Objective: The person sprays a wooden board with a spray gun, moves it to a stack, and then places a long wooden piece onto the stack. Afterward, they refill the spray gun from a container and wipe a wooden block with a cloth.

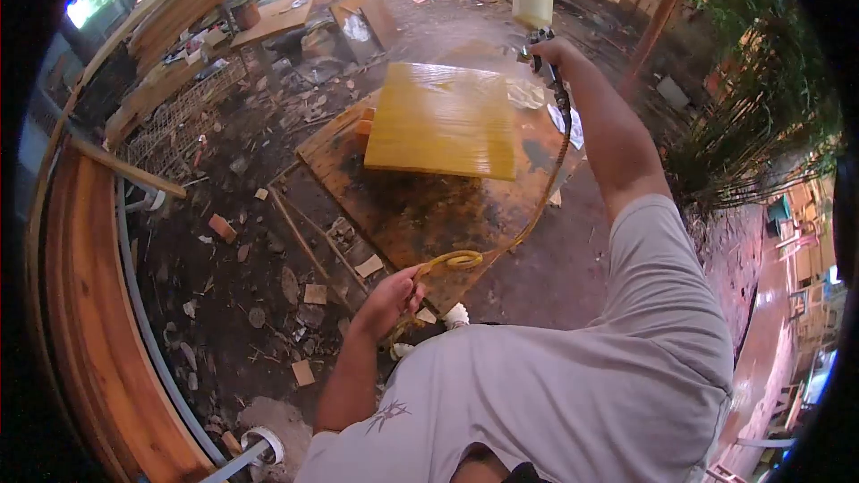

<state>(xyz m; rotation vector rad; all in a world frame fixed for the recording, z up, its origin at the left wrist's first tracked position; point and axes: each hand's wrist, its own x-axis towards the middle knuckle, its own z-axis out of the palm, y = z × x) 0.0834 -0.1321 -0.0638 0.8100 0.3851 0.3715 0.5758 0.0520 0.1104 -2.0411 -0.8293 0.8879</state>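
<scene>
My right hand (557, 54) is wrapped round a spray gun (540, 36) with a pale cup (533, 0) on top, held out past the right far corner of a yellow board (438, 121). Faint mist hangs near the gun. The board has a wet-looking shine and sits raised above a stained wooden tabletop (394, 215); an orange block (364, 122) shows at its left edge. From the gun a yellow hose (537, 215) runs down across the table's right side, loops, and reaches my left hand (391, 302), whose fingers are closed on it.
Crumpled paper (526, 94) lies beside the board. Reddish planks (98, 304) stand along the left, and stacked boards (192, 9) rest behind them. Wood scraps (315, 293) and rubble litter the dirt floor. A slanting post (658, 18) and leafy branches (752, 107) are on the right.
</scene>
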